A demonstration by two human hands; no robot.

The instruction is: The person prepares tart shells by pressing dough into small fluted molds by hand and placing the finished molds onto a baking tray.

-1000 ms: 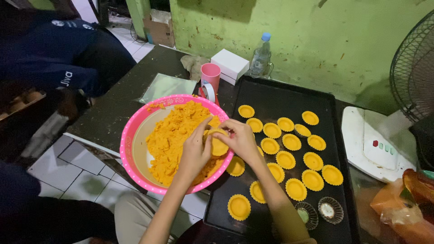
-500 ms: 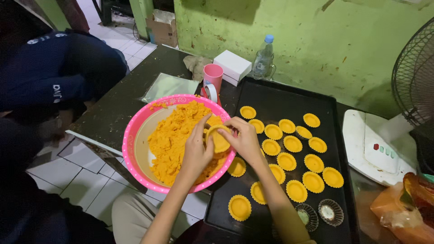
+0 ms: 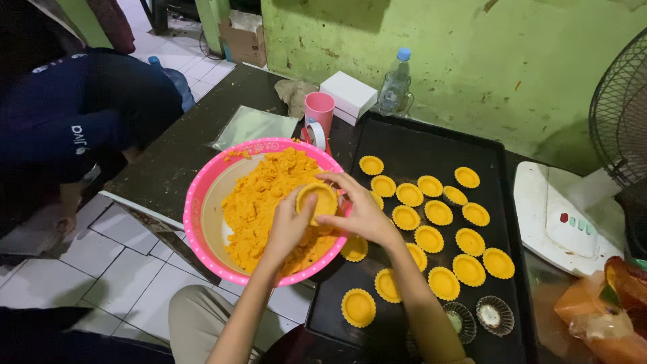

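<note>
Tart shell [image 3: 317, 201] — cupped between left hand [image 3: 288, 226] and right hand [image 3: 360, 212]

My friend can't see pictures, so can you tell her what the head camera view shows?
Two hands, left hand and right hand, press orange dough into a small tart mould over a pink bowl. Beside it, a black tray holds rows of filled moulds, with a pink cup and water bottle behind.
</note>
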